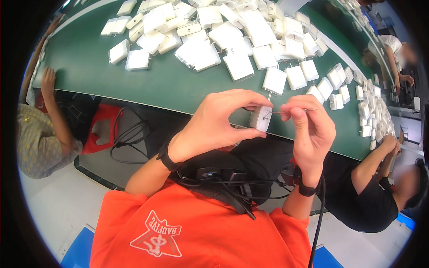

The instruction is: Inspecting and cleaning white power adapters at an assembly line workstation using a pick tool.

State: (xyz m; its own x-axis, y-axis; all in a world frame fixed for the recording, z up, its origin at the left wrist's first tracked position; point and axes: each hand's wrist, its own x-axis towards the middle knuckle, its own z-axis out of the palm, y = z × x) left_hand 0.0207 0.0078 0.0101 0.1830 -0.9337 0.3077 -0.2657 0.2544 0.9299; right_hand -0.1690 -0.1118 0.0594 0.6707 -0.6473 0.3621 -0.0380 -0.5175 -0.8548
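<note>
Many white blocks [239, 66] crowd a table [152, 87] amid people [364, 203].

A factory workshop: workers [364, 203] line a bench [129, 85] of white adapters [239, 67].

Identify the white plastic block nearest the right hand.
The rounded white plastic block pinched in the left hand, facing the thin metal rod in the right hand; the piled white blocks lie farther off on the green tabletop.

We see wht block [261, 119] & silvery pin [275, 112], wht blocks [239, 66] far, grn table [134, 85]; near, orange shirt [214, 223] w/ wht print [157, 240]; L, red stool [102, 127], grey shirt [42, 143] w/ yellowish dots; R, blk shirt [371, 205].
</note>
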